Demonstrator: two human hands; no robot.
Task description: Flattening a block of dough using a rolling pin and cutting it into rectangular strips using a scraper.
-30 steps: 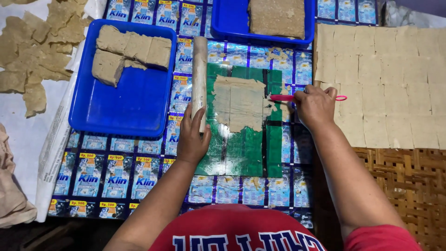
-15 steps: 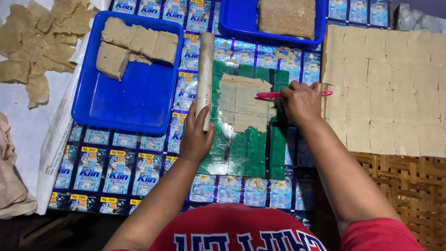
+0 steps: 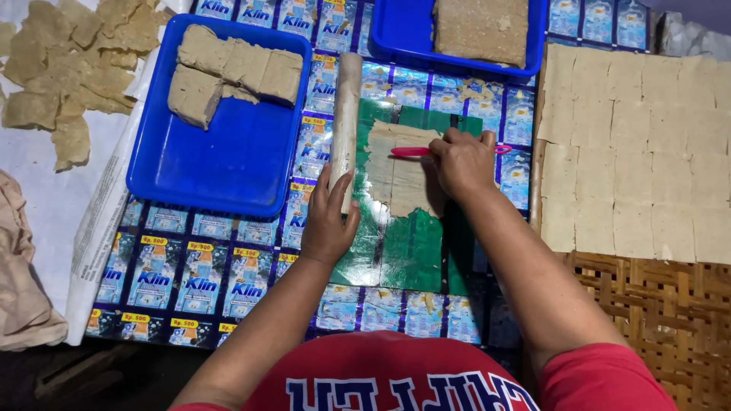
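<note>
Nearest the camera, the person's red shirt [image 3: 396, 377] fills the bottom edge, and both forearms reach forward over a worktop [image 3: 190, 281] covered with a sheet of blue printed sachet wrappers. The left hand [image 3: 329, 221] rests with its fingers loosely curled against the near end of a pale wooden rolling pin [image 3: 346, 122], which lies lengthwise, pointing away, along the left edge of a green plastic sheet [image 3: 411, 243]. On that sheet lies a thin, ragged-edged sheet of tan dough [image 3: 396, 171]. The right hand [image 3: 463, 161] is clenched around a red-handled knife [image 3: 415, 151] held crosswise over the dough's far part. Compared with a second ago, this hand has slid leftward, so that the red handle now lies across the dough rather than out past its right edge, while the left hand has stayed on the pin; by the look of it a cut is being drawn across the sheet. To the right, cut squares of dough [image 3: 632, 152] lie edge to edge in rows on a woven mat [image 3: 655, 327]. To the left, a blue tray [image 3: 221, 164] holds thick dough blocks [image 3: 228, 68]. Farther off, a second blue tray [image 3: 396, 38] carries one large slab [image 3: 481, 29], and irregular dough scraps [image 3: 68, 68] lie on white paper at far left, with crumpled beige cloth [image 3: 23, 274] below them.
</note>
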